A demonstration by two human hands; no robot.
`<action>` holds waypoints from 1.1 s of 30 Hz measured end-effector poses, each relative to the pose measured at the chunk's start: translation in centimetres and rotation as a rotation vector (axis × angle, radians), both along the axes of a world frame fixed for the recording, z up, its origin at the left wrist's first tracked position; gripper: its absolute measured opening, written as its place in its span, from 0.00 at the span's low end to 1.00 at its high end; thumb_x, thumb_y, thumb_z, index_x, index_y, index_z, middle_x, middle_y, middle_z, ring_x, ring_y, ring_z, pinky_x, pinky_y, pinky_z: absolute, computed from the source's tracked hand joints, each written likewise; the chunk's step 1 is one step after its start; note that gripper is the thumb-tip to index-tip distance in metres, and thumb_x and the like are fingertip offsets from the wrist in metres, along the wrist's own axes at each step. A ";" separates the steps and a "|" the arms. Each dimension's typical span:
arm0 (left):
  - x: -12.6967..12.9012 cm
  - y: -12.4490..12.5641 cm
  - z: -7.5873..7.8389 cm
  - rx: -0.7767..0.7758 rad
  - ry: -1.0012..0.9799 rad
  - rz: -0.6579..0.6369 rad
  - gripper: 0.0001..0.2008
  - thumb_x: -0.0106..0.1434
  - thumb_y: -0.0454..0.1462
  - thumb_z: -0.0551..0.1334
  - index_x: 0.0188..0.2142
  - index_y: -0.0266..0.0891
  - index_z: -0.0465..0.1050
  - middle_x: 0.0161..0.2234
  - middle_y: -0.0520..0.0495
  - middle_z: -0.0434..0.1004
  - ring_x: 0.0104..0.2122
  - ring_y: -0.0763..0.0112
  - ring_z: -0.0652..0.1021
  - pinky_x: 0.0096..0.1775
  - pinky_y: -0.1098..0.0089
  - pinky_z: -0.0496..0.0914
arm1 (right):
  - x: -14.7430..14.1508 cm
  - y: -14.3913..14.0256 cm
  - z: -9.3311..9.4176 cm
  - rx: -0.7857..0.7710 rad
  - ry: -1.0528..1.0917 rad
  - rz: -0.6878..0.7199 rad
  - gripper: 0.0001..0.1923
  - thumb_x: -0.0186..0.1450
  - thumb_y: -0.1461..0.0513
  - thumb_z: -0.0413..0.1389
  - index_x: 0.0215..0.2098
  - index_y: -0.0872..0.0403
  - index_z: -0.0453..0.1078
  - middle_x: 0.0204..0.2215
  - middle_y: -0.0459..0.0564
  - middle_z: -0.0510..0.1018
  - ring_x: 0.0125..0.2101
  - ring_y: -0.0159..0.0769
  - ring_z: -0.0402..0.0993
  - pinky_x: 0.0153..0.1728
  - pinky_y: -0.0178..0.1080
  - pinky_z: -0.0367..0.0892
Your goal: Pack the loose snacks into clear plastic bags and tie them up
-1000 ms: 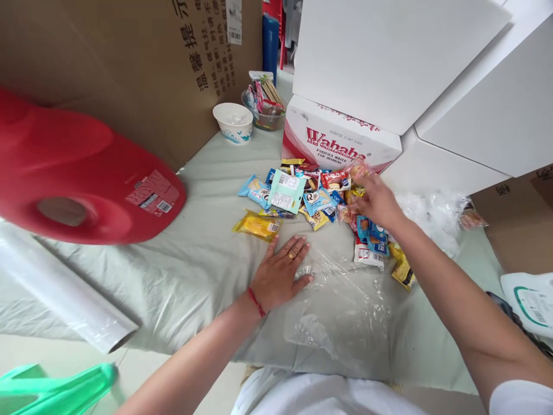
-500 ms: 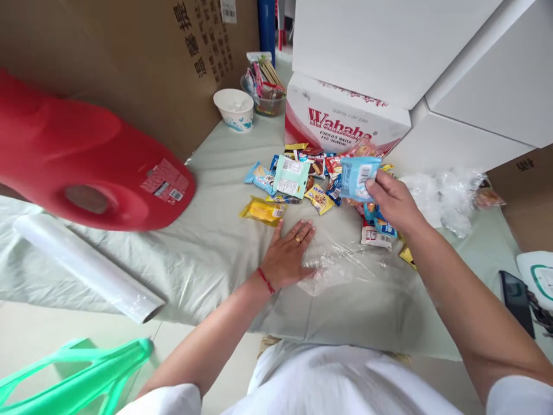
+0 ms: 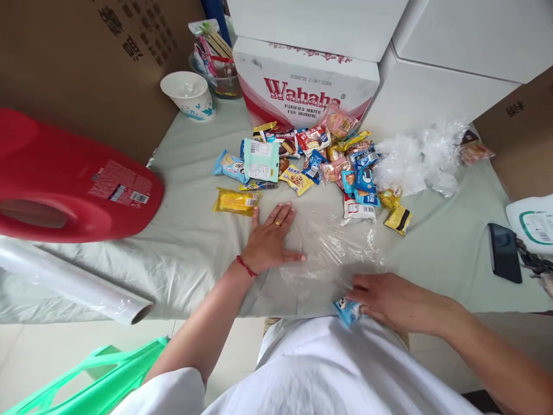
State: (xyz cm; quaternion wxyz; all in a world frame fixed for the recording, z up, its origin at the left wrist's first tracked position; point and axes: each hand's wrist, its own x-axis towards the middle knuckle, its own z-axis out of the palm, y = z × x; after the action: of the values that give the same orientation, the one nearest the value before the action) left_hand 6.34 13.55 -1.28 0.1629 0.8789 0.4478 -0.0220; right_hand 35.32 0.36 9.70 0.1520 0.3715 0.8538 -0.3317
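My left hand (image 3: 271, 237) lies flat on the table with its fingers spread, over the left edge of a clear plastic bag (image 3: 330, 242). Close to the front edge of the table, my right hand (image 3: 380, 297) is closed on a blue snack packet (image 3: 346, 312), partly hidden under the fingers. Just beyond my left fingertips is a yellow snack packet (image 3: 237, 201). Farther back lies a pile of wrapped snacks, among them a pale green packet (image 3: 261, 159), a small yellow cookie packet (image 3: 296, 179) and a white packet (image 3: 359, 208).
A Wahaha carton (image 3: 306, 86) stands behind the pile, with a paper cup (image 3: 190, 98) to its left. Crumpled clear bags (image 3: 415, 161) and a phone (image 3: 504, 252) are on the right. At left are a red jug (image 3: 82, 173) and a plastic film roll (image 3: 78, 282).
My right hand has carried the blue snack packet from above the pile down to the table's front edge. My left hand stays flat on the bag. The camera view has shifted.
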 end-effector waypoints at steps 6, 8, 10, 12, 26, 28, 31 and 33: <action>0.3 0.2 0.4 -0.028 0.049 -0.019 0.63 0.56 0.71 0.57 0.76 0.37 0.37 0.76 0.34 0.37 0.75 0.39 0.46 0.66 0.28 0.29 | 4.3 -1.5 3.3 0.061 0.386 -0.272 0.17 0.77 0.58 0.49 0.61 0.48 0.70 0.47 0.54 0.78 0.44 0.39 0.77 0.45 0.37 0.72; 0.4 0.3 0.5 -0.041 0.074 -0.025 0.65 0.54 0.71 0.58 0.76 0.36 0.36 0.76 0.33 0.36 0.75 0.38 0.45 0.66 0.28 0.28 | 4.1 -0.3 4.4 0.347 0.461 -0.463 0.17 0.76 0.59 0.51 0.61 0.48 0.70 0.48 0.54 0.77 0.46 0.39 0.77 0.47 0.38 0.72; 0.5 0.3 0.6 -0.047 0.098 -0.030 0.66 0.53 0.71 0.60 0.76 0.36 0.36 0.76 0.31 0.34 0.75 0.37 0.44 0.66 0.28 0.29 | 2.3 1.2 3.8 0.646 0.439 -0.604 0.16 0.76 0.60 0.52 0.60 0.49 0.70 0.48 0.55 0.77 0.47 0.41 0.76 0.48 0.40 0.72; 0.6 0.3 0.5 -0.044 0.116 -0.034 0.66 0.53 0.70 0.61 0.76 0.36 0.35 0.76 0.30 0.34 0.75 0.37 0.44 0.66 0.28 0.30 | -0.3 2.4 1.2 0.800 0.339 -0.586 0.16 0.76 0.61 0.51 0.60 0.51 0.70 0.48 0.56 0.76 0.46 0.43 0.75 0.47 0.42 0.72; -1.3 -1.1 1.1 0.023 -0.115 -0.021 0.65 0.54 0.61 0.70 0.76 0.39 0.35 0.76 0.28 0.32 0.75 0.35 0.40 0.68 0.31 0.36 | -3.3 2.4 -8.5 0.682 0.297 -0.415 0.17 0.74 0.59 0.54 0.60 0.51 0.70 0.55 0.58 0.72 0.50 0.48 0.68 0.50 0.48 0.69; -1.6 -2.9 1.7 0.158 -0.175 -0.002 0.55 0.61 0.53 0.68 0.76 0.42 0.40 0.77 0.33 0.36 0.75 0.39 0.39 0.69 0.34 0.35 | -3.6 2.9 -9.1 0.652 0.306 -0.435 0.17 0.73 0.62 0.54 0.59 0.51 0.71 0.56 0.58 0.71 0.51 0.46 0.69 0.48 0.46 0.70; -2.1 -5.7 2.4 0.306 -0.209 0.029 0.36 0.69 0.44 0.62 0.74 0.51 0.52 0.76 0.42 0.49 0.76 0.48 0.43 0.71 0.38 0.34 | -4.0 3.0 -9.6 0.646 0.341 -0.467 0.17 0.73 0.62 0.55 0.59 0.52 0.71 0.56 0.58 0.72 0.50 0.45 0.70 0.47 0.44 0.71; -2.5 -6.9 2.2 0.288 -0.175 0.073 0.29 0.72 0.45 0.58 0.71 0.55 0.59 0.73 0.45 0.58 0.75 0.48 0.48 0.70 0.36 0.31 | -4.3 2.5 -9.3 0.708 0.338 -0.474 0.17 0.73 0.63 0.55 0.59 0.53 0.70 0.56 0.59 0.72 0.49 0.45 0.69 0.48 0.46 0.69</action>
State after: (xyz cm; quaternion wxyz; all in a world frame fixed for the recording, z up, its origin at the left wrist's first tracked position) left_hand 3.88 6.68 0.96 0.0742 0.8750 0.4619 0.1250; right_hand 30.99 2.89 0.42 -0.2057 0.5262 0.8189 -0.1013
